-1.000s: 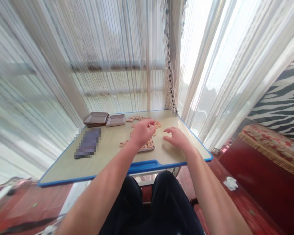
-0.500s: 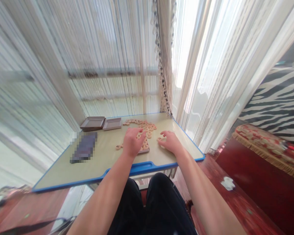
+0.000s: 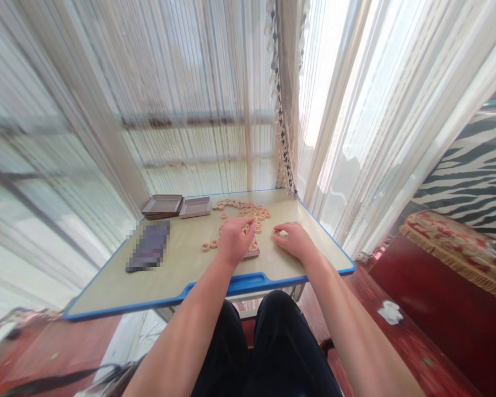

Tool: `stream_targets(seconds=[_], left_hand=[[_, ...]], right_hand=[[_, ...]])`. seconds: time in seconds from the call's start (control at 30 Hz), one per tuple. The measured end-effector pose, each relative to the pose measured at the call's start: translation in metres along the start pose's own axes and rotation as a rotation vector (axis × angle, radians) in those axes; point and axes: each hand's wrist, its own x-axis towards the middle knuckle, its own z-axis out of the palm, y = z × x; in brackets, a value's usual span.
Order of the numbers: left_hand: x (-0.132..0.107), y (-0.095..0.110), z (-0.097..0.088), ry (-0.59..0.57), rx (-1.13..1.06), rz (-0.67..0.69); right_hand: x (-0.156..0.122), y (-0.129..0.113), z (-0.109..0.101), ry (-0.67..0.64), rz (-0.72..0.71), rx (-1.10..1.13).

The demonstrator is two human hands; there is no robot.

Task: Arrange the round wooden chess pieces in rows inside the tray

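Observation:
My right hand [image 3: 294, 240] has its thumb and fingertips closed on a round wooden xiangqi piece [image 3: 276, 232] at the tabletop, right of a shallow box [image 3: 253, 254]. Rows of similar pieces lie in that box, their dark characters partly showing. Over the box, my left hand [image 3: 233, 238] is curled, with thumb and forefinger drawn together; whatever they pinch, if anything, is too small to make out. It hides much of the box's left side. Two loose pieces [image 3: 209, 245] lie just left of this hand, and a scattered group of pieces [image 3: 254, 210] spreads beyond both hands.
At the table's back left sit a brown-rimmed tray or lid [image 3: 162, 204] and a pale shallow tray [image 3: 195, 207]. A dark pixelated object [image 3: 149, 245] lies on the left. The table has a blue edge [image 3: 248, 282] in front; sheer curtains [image 3: 198, 110] hang behind it.
The view has shifted slightly, moving the scene to the right. My right fingertips have closed around a piece on the table. The left thumb and forefinger have come nearer together above the box.

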Motion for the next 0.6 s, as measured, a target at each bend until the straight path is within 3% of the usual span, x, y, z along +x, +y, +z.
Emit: stream_targets(seconds=[0.07,0.17,0.3,0.37,0.47,0.6], left_hand=[[0.005,-0.003,-0.008,-0.009,-0.003,-0.081],[0.02,-0.009,-0.027,-0.177,-0.036,-0.16],[0.047,-0.019,-0.043,-0.21,-0.036,-0.173],[0.057,-0.026,-0.042,-0.203,-0.035,-0.16],[0.064,-0.04,-0.033,-0.209,0.01,-0.129],[0.056,-0.059,-0.021,-0.178,0.159,-0.129]], right_hand=[[-0.001,0.003,0.001,-0.033,0.023,-0.035],[0.0,0.004,0.001,-0.075,0.028,-0.079],[0.017,-0.012,-0.006,0.012,0.006,-0.096],[0.035,-0.025,-0.008,0.015,-0.016,-0.07],[0.063,-0.04,-0.004,-0.249,0.071,-0.132],[0.08,-0.041,0.012,-0.282,0.211,-0.244]])
